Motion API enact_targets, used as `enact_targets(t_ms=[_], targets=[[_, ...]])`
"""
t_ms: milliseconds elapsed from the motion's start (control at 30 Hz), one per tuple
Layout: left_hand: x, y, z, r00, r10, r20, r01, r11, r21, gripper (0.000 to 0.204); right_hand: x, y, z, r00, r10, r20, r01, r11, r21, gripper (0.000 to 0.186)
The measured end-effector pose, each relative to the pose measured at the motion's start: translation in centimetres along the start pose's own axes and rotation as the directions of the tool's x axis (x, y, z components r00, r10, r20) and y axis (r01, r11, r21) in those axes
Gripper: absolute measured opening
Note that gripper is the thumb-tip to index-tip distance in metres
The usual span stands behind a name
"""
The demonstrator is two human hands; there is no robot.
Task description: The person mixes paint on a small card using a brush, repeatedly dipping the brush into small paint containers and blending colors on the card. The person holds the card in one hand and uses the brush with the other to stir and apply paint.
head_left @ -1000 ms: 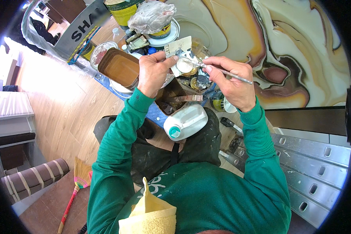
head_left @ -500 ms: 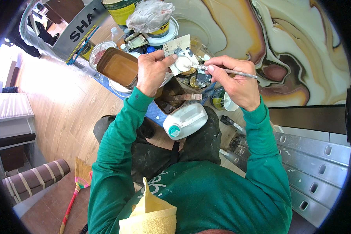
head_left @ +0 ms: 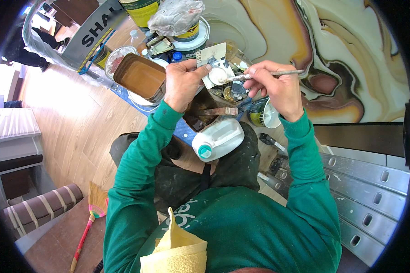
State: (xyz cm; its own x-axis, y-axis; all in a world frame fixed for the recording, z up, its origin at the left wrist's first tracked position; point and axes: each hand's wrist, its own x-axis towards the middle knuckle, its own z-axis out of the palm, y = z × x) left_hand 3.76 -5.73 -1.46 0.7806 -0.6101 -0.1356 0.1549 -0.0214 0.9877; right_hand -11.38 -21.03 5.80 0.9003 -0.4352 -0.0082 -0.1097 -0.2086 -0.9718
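Note:
My left hand (head_left: 182, 86) pinches a paint-stained piece of card (head_left: 217, 52) between thumb and fingers. A round white patch (head_left: 218, 76), perhaps paint or a small lid, shows on the card. In my right hand (head_left: 281, 91) is a thin paintbrush (head_left: 284, 73), its handle pointing right and its tip touching or just beside the white patch. Below my hands, a flat brush (head_left: 221, 111) lies across a dark brown container (head_left: 196, 123). Left of my left hand stands a tub of brown liquid (head_left: 139, 76). A white jug with a teal cap (head_left: 223, 136) lies nearest my lap.
Paint cans (head_left: 141, 13), bottles and small lids crowd the area beyond my hands. A swirl-patterned panel (head_left: 269, 27) fills the far right. An aluminium ladder (head_left: 373, 182) lies at right; a broom (head_left: 89, 223) rests at lower left. Another person's legs (head_left: 36, 48) show at far left.
My left hand and the card have shifted slightly right. The brush in my right hand has swung from sloping down to the right to tilting slightly upward.

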Motion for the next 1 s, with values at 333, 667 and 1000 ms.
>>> enact_targets(t_ms=[333, 667, 1000], targets=[[0.2, 0.0, 0.3, 1.0, -0.001, -0.025, 0.0, 0.997, -0.077, 0.017, 0.9, 4.1, -1.0, 0.937, 0.347, -0.033, -0.293, 0.835, 0.466, 0.027], [0.5, 0.1, 0.4, 0.999, 0.036, -0.021, -0.037, 0.997, -0.063, 0.014, 0.4, 2.5, -1.6, 0.975, 0.168, -0.145, -0.128, 0.96, 0.251, 0.025], [1.0, -0.8, 0.1, 0.989, 0.125, -0.075, -0.109, 0.975, 0.193, 0.015, 1.0, 4.3, -0.1, 0.95, 0.294, -0.103, -0.23, 0.885, 0.404, 0.03]])
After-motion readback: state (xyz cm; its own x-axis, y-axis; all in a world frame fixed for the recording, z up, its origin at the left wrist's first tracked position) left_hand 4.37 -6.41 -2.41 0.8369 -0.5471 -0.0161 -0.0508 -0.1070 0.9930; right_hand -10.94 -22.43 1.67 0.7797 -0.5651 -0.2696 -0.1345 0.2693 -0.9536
